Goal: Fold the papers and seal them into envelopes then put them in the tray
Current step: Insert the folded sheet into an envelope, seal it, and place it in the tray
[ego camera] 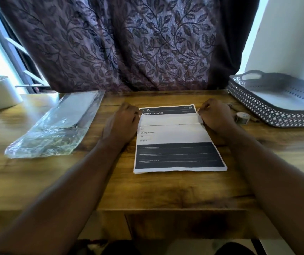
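Observation:
A small stack of printed papers [178, 144] lies in the middle of the wooden table [37, 181], with black bands and the heading "LIVING ROOM". Across its upper part lies a narrow white folded strip of paper [169, 120]. My left hand [123, 120] pinches the strip's left end and my right hand [215, 115] pinches its right end. A clear plastic pack of envelopes [55, 127] sits on the table to the left. The grey perforated tray [269, 109] stands at the far right; a white sheet lies inside it.
A small roll of tape [242, 117] and a pen [232, 107] lie between my right hand and the tray. A white pot [0, 92] stands at the far left. A dark leaf-patterned curtain [129, 43] hangs behind the table.

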